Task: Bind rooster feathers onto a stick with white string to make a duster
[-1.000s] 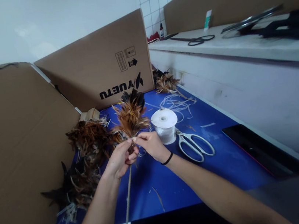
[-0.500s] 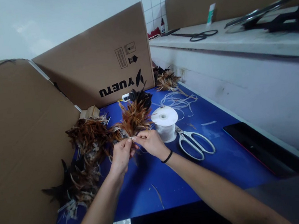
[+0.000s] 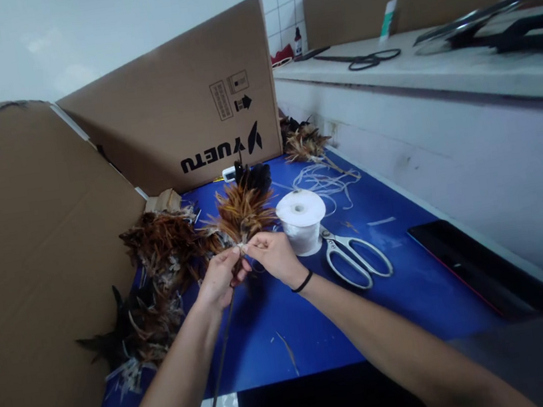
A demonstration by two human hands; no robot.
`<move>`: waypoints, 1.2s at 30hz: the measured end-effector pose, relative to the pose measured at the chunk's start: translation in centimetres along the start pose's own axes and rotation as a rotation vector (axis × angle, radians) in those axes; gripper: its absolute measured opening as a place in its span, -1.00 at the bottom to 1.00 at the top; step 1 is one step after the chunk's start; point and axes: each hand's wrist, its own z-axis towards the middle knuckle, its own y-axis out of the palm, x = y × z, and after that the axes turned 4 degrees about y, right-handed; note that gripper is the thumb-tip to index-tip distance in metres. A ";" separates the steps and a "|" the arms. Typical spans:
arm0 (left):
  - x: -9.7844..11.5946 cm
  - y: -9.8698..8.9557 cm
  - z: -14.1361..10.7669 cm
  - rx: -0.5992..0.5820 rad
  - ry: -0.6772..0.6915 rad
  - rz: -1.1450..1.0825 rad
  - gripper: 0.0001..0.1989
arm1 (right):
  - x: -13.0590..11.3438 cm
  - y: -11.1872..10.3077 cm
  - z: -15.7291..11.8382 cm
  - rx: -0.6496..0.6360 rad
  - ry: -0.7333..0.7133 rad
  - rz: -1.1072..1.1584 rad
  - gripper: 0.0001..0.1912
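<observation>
A feather duster (image 3: 244, 208), with brown feathers and a black tip, points away from me in the middle of the table. My left hand (image 3: 221, 276) is closed around the base of its feathers, and its thin stick (image 3: 219, 372) runs from under that hand past the table's front edge. My right hand (image 3: 275, 255), with a black band at the wrist, pinches at the same base beside the left thumb. Whatever fine strand its fingertips may hold is too small to make out. Close to the right hand stand a white spool of clear ribbon (image 3: 305, 236) and silver-handled scissors (image 3: 357, 257).
Feather bunches (image 3: 161, 246) lie along the left side against a cardboard box (image 3: 176, 102). Loose clear strips (image 3: 329, 178) and another feather bunch (image 3: 304, 139) are at the back right. A dark phone (image 3: 473, 269) lies on the blue table's right side, below a white ledge (image 3: 458, 62).
The stick now shows below my left hand, reaching past the table edge, where it was mostly hidden before. The feathered end has tilted slightly left. Both hands remain together at its base.
</observation>
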 end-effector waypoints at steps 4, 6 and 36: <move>0.0 -0.5 0.1 -0.055 -0.078 -0.075 -0.60 | 0.3 0.0 0.2 0.006 -0.040 -0.008 -0.78; -0.1 -0.6 0.2 -0.049 -0.091 -0.135 -0.65 | 0.4 0.1 0.2 -0.004 -0.041 -0.004 -0.78; -0.5 -0.1 0.9 -0.003 -0.073 -0.250 -0.76 | 1.1 0.0 0.8 -0.033 0.035 -0.048 -0.86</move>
